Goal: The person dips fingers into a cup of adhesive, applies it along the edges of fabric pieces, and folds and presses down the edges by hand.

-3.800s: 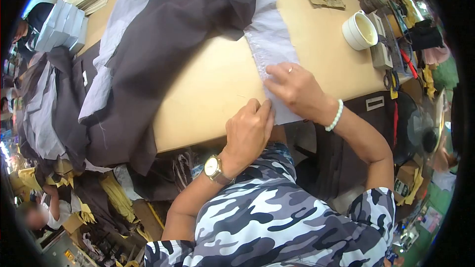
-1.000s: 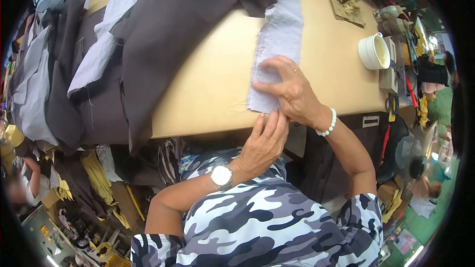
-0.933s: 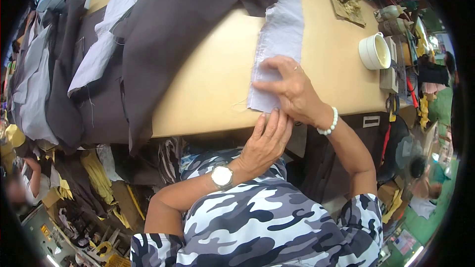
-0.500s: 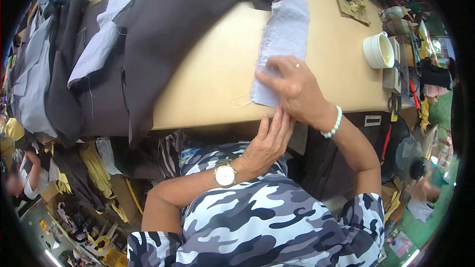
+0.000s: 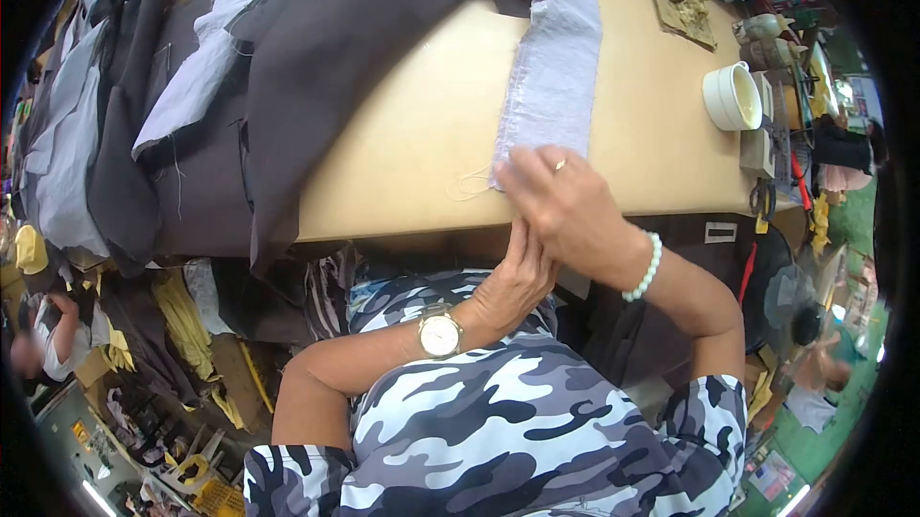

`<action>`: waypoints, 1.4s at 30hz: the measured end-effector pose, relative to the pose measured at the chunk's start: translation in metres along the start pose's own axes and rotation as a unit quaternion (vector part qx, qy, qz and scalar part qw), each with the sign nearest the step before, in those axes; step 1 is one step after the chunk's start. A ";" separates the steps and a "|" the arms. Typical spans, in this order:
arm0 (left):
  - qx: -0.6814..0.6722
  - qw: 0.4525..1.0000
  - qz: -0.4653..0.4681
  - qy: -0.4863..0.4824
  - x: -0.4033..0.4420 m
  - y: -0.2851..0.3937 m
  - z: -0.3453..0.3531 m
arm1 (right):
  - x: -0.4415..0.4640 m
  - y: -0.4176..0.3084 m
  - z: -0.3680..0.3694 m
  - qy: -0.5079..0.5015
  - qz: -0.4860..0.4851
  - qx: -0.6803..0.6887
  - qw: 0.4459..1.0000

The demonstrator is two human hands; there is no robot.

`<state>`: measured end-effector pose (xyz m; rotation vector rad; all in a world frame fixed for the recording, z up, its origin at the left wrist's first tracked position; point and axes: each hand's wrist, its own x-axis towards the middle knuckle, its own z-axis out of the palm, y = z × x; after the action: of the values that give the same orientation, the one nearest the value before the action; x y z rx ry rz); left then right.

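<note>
A pale lilac-grey strip of cloth (image 5: 554,67) with a frayed left edge lies lengthwise on the table, joined or tucked under dark brown cloth at its far end. Over the strip's near end is my right hand (image 5: 565,215), fingers bent and fingertips smeared by motion; whether they grip the cloth cannot be made out. My left hand (image 5: 517,282) is just below, at the table's front edge, its fingers stretched out and the tips partly hidden by my right hand. Loose pale threads (image 5: 468,186) trail beside the strip.
Large dark brown cloth (image 5: 335,47) covers the left of the tan table (image 5: 402,153), with grey pieces hanging off the side. On the right are a white cup (image 5: 733,98), a board with a dried yellowish crust (image 5: 682,1) and scissors (image 5: 762,203). Other people are in the background.
My right hand has shifted slightly toward me and left, fingers curling more over the strip's end. The left fingers have drawn back a little below it, and more of the strip shows.
</note>
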<state>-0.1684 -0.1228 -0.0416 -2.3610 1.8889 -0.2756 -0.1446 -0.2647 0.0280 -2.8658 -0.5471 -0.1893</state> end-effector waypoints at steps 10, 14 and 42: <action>-0.017 0.999 -0.031 0.006 0.009 0.002 -0.001 | 0.009 0.015 0.008 0.022 0.083 0.025 0.996; 0.003 1.000 0.004 0.019 0.005 0.004 0.007 | -0.004 -0.009 0.008 0.012 0.079 0.053 0.995; -0.118 0.887 -0.440 0.080 -0.038 -0.329 -0.042 | 0.050 0.135 0.022 0.260 0.409 0.269 0.832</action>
<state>0.1288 -0.0110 0.0607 -3.3069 0.7727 -0.3197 -0.0456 -0.3646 -0.0104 -2.1009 0.6347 -0.5303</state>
